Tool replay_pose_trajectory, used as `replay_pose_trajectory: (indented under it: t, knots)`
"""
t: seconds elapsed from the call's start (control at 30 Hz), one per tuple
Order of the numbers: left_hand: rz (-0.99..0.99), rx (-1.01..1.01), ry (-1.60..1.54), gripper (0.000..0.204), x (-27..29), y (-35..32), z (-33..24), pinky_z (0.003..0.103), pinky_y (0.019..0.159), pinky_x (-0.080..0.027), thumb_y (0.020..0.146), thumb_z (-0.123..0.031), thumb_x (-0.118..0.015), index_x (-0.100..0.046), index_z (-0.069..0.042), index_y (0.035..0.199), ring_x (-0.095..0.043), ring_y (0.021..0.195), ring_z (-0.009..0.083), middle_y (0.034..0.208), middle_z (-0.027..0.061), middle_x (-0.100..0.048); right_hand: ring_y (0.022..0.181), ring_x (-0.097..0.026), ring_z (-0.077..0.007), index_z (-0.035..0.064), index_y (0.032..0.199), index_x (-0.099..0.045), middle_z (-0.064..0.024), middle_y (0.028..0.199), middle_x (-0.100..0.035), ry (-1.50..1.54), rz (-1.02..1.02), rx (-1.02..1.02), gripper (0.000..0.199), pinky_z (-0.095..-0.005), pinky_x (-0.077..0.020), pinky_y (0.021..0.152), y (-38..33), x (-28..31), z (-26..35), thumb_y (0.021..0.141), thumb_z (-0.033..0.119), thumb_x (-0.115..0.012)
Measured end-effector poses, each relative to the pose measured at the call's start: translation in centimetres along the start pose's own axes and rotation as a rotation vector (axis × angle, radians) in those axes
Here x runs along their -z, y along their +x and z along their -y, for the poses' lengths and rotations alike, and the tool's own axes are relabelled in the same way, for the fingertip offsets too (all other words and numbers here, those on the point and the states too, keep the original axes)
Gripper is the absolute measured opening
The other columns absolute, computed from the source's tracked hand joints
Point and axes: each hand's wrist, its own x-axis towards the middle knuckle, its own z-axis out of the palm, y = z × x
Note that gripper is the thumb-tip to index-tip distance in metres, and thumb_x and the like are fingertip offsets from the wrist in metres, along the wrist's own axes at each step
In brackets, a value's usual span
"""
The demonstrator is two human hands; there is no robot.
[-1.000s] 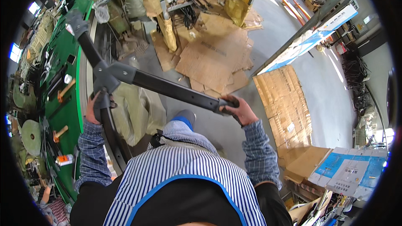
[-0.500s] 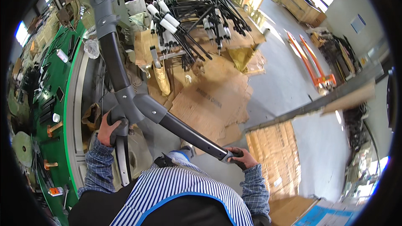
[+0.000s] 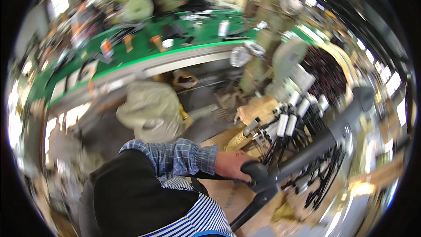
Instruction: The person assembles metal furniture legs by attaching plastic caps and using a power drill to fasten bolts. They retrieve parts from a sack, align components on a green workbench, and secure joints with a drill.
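A black tubular frame [image 3: 302, 158] with dark grey plastic joints stretches from the lower middle toward the right. My left hand [image 3: 236, 165] is closed around the grey joint where its tubes meet. One tube slants up to a rounded end piece near the right side; another runs down past my striped apron [image 3: 193, 219]. My right hand is out of sight. Just beyond the frame lie many thin black rods with white cylindrical sleeves [image 3: 287, 123], piled over cardboard.
A long green-topped bench [image 3: 175, 46] curves across the back, bearing hammers, a spray can [image 3: 223, 28] and black parts. A green machine column [image 3: 258, 57] stands at its right. A cloth-covered seat [image 3: 151, 109] is before it. Another person [image 3: 83, 22] is at the far left.
My view has swung left toward the bench, with blur. The frame now lies toward the right, my left hand still gripping its joint. My right hand, earlier on a tube's end, has left the view.
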Motion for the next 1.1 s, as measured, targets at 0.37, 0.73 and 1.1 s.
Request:
replay_pose_trajectory:
  t: [0.37, 0.73, 1.1]
  knots:
    - [-0.260, 0.332, -0.178, 0.063, -14.6, 9.5, -12.9, 0.038, 0.094, -0.050, 0.087, -0.038, -0.068, -0.051, 0.000, 0.134, -0.065, 0.105, 0.0311, 0.117, 0.0199, -0.066, 0.086, -0.068, -0.0185, 0.0001, 0.105, -0.071, -0.0121, 0.093, -0.073, -0.121, -0.221, -0.214, 0.034, -0.0347, -0.0532, 0.081, -20.7, 21.0, -2.1, 0.079, 0.021, -0.080]
    - [-0.073, -0.067, -0.249, 0.051, -26.7, 24.7, -18.3, 0.040, 0.088, -0.049, 0.099, -0.037, -0.052, -0.050, 0.002, 0.132, -0.062, 0.099, 0.0350, 0.106, 0.0252, -0.065, 0.083, -0.069, -0.0186, -0.0011, 0.102, -0.068, -0.0102, 0.092, -0.073, -0.200, -0.690, -0.252, 0.041, -0.0337, -0.0541, 0.078, -31.2, 25.6, -6.6, 0.074, 0.023, -0.085]
    - [0.008, 0.253, -0.433, 0.039, -49.1, 33.5, -30.5, 0.035, 0.095, -0.051, 0.088, -0.010, -0.062, -0.057, 0.002, 0.124, -0.065, 0.103, 0.0244, 0.105, 0.0184, -0.068, 0.065, -0.064, -0.0233, 0.0027, 0.095, -0.066, -0.0152, 0.074, -0.064, -0.214, -1.069, -0.171, 0.042, -0.0357, -0.0527, 0.063, -56.4, 26.3, -15.1, 0.072, 0.033, -0.084]
